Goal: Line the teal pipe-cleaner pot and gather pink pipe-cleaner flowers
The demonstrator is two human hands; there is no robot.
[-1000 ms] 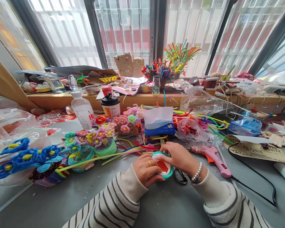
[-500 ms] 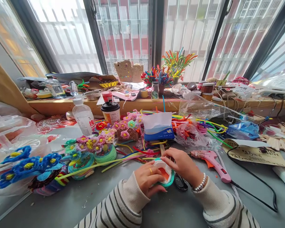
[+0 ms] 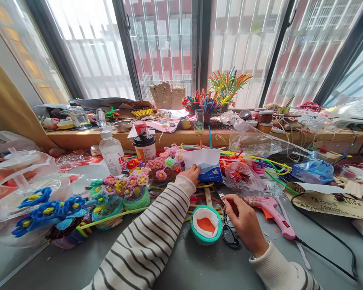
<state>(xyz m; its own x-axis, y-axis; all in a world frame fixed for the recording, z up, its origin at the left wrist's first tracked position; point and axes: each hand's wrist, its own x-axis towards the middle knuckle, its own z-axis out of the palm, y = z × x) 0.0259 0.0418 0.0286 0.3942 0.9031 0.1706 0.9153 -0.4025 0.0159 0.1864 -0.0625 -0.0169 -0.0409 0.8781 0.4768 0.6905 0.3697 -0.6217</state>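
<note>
On the near table [image 3: 211, 270], the bowl [image 3: 205, 241] has been released, so work on it seems paused. Farther off, the tissue pack [image 3: 210, 176] is touched by the left hand [image 3: 191, 174]; at right, scissors [image 3: 230, 237] by the curled right hand [image 3: 245, 223]; neither grip can be told.

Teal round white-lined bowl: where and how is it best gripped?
Probably cup the outer wall of the teal round bowl, coming from the near left: it stands upright with bare grey tabletop there, while black-handled metal scissors crowd its right.
</note>
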